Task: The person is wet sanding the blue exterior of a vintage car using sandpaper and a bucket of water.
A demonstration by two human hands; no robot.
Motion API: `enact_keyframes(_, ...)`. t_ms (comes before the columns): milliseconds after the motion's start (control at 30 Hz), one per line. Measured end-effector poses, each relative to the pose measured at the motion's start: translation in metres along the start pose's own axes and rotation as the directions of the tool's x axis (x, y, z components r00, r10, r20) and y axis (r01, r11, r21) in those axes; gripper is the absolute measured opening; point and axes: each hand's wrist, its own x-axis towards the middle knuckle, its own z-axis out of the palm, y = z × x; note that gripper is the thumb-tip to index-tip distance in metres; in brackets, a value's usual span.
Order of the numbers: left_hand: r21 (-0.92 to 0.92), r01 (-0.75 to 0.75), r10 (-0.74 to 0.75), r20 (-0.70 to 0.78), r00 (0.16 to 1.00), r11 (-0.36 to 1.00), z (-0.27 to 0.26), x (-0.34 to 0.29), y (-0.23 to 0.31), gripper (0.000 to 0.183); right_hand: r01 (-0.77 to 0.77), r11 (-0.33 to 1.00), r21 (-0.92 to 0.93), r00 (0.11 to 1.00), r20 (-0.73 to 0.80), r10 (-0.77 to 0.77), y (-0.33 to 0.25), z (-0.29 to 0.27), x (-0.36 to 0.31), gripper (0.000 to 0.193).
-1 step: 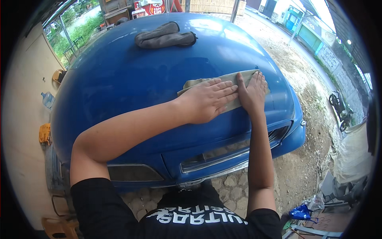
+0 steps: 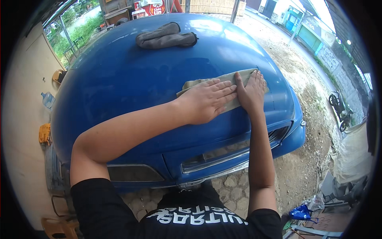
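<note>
A pale beige cloth [image 2: 227,77] lies spread on the blue car hood [image 2: 131,79], toward its right front. My left hand [image 2: 207,101] rests flat across the cloth's left part, fingers stretched out to the right. Flat on the right end of it is my right hand [image 2: 251,93], fingers pointing away from me and thumb apart. The two hands nearly meet, and they hide much of the cloth. Farther back on the hood sits a folded dark grey towel [image 2: 167,39], which neither hand touches.
A chrome-edged opening [image 2: 219,153] runs along the car's front, close to my body. At left are a pale panel [image 2: 24,119], a clear blue bottle [image 2: 48,99] and an orange object [image 2: 45,134]. To the right stand a motorcycle [image 2: 340,109] and, nearer, a blue bag [image 2: 301,212].
</note>
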Motion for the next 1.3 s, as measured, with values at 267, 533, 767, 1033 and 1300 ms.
enact_keyframes(267, 0.008, 0.145, -0.144, -0.054, 0.988, 0.989, -0.029, -0.061, -0.002, 0.056, 0.214, 0.977, 0.021, 0.976, 0.023, -0.214, -0.072, 0.008, 0.002, 0.104)
enact_keyframes(533, 0.093, 0.394, -0.392, -0.034, 0.919, 0.915, -0.088, -0.161, -0.007, 0.053, 0.547, 0.829, 0.114, 0.837, -0.059, -0.544, -0.186, 0.040, -0.018, 0.105)
enact_keyframes(767, 0.115, 0.532, -0.534, -0.014, 0.845, 0.839, -0.126, -0.224, 0.001, 0.046, 0.675, 0.723, 0.147, 0.736, -0.064, -0.674, -0.263, 0.051, -0.059, 0.101)
enact_keyframes(1033, 0.140, 0.511, -0.510, -0.049, 0.859, 0.848, -0.115, -0.198, 0.006, 0.075, 0.650, 0.744, 0.157, 0.752, 0.005, -0.659, -0.242, 0.039, -0.053, 0.099)
enact_keyframes(1300, 0.053, 0.378, -0.381, 0.048, 0.924, 0.924, -0.082, -0.145, 0.002, 0.094, 0.434, 0.900, -0.028, 0.895, 0.123, -0.428, -0.153, -0.004, -0.050, 0.101)
